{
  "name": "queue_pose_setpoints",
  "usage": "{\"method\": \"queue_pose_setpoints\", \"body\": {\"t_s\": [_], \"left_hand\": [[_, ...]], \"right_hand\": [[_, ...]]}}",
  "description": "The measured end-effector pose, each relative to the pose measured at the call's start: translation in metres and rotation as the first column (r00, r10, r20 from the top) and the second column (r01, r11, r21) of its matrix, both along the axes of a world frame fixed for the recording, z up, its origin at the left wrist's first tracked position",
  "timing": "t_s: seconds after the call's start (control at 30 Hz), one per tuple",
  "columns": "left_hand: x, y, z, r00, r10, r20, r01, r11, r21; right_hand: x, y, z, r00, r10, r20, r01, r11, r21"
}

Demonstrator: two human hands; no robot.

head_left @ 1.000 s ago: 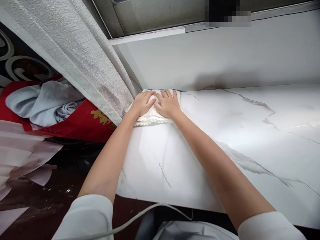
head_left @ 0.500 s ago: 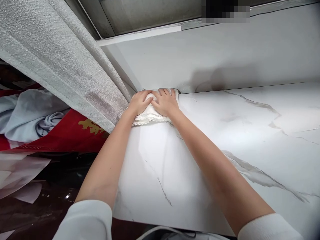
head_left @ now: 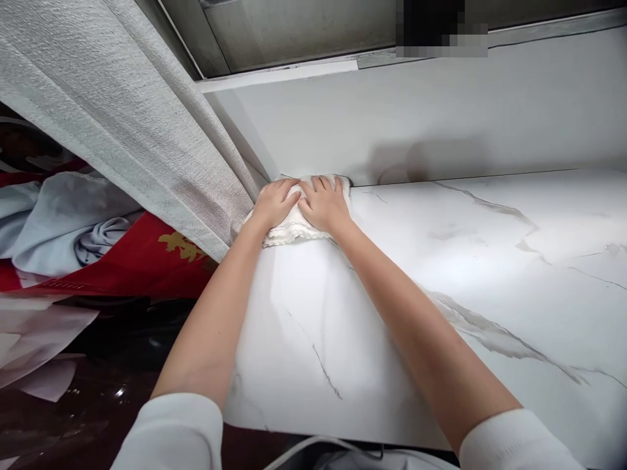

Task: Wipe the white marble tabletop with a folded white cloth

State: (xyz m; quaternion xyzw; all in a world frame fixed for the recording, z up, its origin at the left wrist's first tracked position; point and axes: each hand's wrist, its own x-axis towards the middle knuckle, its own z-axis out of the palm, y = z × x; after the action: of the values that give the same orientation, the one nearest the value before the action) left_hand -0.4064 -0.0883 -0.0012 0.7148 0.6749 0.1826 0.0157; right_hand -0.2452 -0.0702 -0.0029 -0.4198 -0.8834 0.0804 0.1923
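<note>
A folded white cloth [head_left: 289,230] lies in the far left corner of a white marble sill [head_left: 441,281]. My left hand [head_left: 272,203] presses flat on its left half, fingers stretched out and close together. My right hand [head_left: 324,205] lies flat on its right half, fingertips reaching the back wall. The two hands touch at the fingers. Most of the cloth is hidden under them; only its near edge and left side show.
A grey curtain [head_left: 127,124] hangs at the left, touching the sill's corner. Behind it sit a red bag [head_left: 142,261] with gold print and pale blue fabric [head_left: 73,222]. A white wall [head_left: 416,117] backs the sill. A dark floor [head_left: 98,391] lies below left.
Both hands stay pressed on the cloth in the corner; they have shifted only slightly. The view has drifted a little.
</note>
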Motion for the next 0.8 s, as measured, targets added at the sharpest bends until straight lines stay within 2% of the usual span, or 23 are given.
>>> {"method": "queue_pose_setpoints", "body": {"t_s": [0.23,0.43,0.6,0.8], "left_hand": [[0.003,-0.025,0.001,0.999,-0.038,0.024,0.037,0.999,0.019],[0.013,-0.057,0.004,0.999,-0.048,0.016,0.048,0.999,0.006],[0.026,-0.093,0.005,0.998,-0.029,-0.050,0.029,1.000,-0.001],[0.040,-0.150,0.003,0.996,-0.001,-0.090,0.000,1.000,-0.009]], "right_hand": [[0.005,-0.024,-0.001,1.000,0.011,0.004,-0.011,0.999,-0.038],[0.012,-0.055,-0.003,1.000,0.007,0.011,-0.007,1.000,-0.003],[0.023,-0.086,-0.002,1.000,0.023,0.009,-0.024,0.999,0.044],[0.039,-0.132,-0.002,0.997,0.080,0.011,-0.080,0.994,0.074]]}}
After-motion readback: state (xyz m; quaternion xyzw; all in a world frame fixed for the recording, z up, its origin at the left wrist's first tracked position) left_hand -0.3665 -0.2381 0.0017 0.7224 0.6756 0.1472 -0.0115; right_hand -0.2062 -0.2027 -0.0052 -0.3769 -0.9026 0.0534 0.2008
